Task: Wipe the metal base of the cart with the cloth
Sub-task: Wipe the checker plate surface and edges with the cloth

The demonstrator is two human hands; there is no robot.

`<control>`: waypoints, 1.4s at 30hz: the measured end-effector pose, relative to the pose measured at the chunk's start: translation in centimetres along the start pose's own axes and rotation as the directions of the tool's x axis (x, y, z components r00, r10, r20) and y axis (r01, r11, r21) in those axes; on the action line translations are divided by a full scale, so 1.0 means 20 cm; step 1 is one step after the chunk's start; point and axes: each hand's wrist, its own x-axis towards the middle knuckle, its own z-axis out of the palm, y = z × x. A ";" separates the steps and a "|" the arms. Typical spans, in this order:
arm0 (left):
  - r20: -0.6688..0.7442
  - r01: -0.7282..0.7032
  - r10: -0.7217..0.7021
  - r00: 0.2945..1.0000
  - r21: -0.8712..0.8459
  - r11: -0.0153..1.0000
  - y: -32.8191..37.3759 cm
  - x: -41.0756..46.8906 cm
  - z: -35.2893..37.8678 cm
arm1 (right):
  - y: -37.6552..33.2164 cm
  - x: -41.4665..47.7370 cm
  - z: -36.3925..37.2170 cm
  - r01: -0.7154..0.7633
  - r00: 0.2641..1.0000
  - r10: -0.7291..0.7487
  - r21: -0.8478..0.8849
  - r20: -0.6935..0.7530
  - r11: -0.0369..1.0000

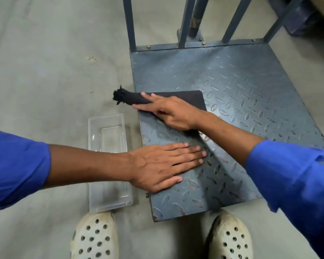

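Note:
The cart's blue-grey metal base, a tread plate, lies on the floor in front of me. A black cloth is spread on the plate's left side, and its bunched end hangs over the left edge. My right hand lies on the cloth and pinches that bunched end between outstretched fingers and thumb. My left hand rests flat on the bare plate nearer to me, fingers straight and together, holding nothing.
A clear plastic tub stands on the floor just left of the base, under my left forearm. The cart's upright blue bars rise from the far edge. My two white perforated shoes stand at the near edge.

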 end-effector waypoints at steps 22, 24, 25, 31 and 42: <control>0.007 0.128 -0.128 0.992 0.001 0.992 -0.34 -0.25 -0.09 | 0.22 -0.39 -0.01 -0.295 0.906 0.266 -0.039 -0.329 0.955; 0.016 0.193 -0.194 0.981 0.020 0.981 -0.44 -0.28 -0.12 | 0.21 -0.40 0.01 -0.306 0.900 0.276 -0.038 -0.336 0.951; 0.021 0.226 -0.227 0.974 0.026 0.974 -0.49 -0.28 -0.14 | 0.21 -0.40 0.02 -0.313 0.896 0.282 -0.036 -0.343 0.949; 0.032 0.277 -0.279 0.960 0.045 0.960 -0.76 -0.28 -0.27 | 0.19 -0.41 0.03 -0.330 0.882 0.298 -0.027 -0.366 0.944; 0.082 0.271 -0.275 0.958 0.057 0.961 -1.02 -0.20 -0.38 | 0.22 -0.42 0.03 -0.331 0.875 0.308 0.003 -0.374 0.944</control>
